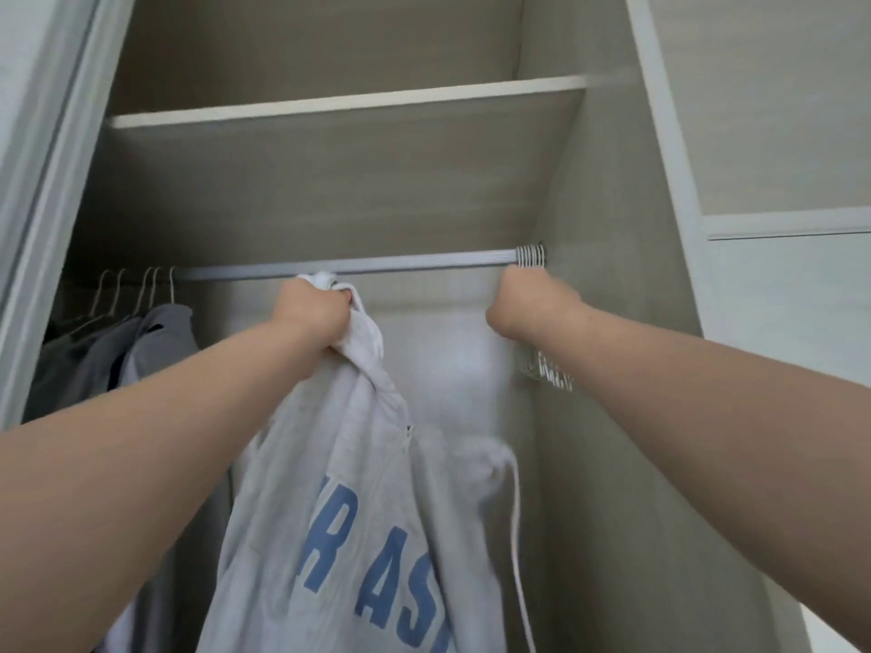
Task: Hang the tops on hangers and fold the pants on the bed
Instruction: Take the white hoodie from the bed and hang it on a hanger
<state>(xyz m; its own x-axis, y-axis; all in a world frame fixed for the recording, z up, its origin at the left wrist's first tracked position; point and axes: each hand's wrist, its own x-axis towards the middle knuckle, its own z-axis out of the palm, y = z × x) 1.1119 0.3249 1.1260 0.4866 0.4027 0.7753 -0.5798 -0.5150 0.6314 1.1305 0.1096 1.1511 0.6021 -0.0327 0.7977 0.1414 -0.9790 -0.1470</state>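
Head view: the left hand grips the hoodie up by the rod; the right hand curls round the hangers. Pulling one could drag several off.

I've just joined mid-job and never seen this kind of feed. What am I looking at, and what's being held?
There is no machine: one camera sits on a person's head, facing an open wardrobe, so both bare arms are theirs. The left hand has a pale grey hoodie with blue letters in its grip, just below the rail. The right hand is up at the empty hangers at the rail's right end; its fingers are hidden, so I cannot tell whether it holds one. Grey clothes hang at the left.
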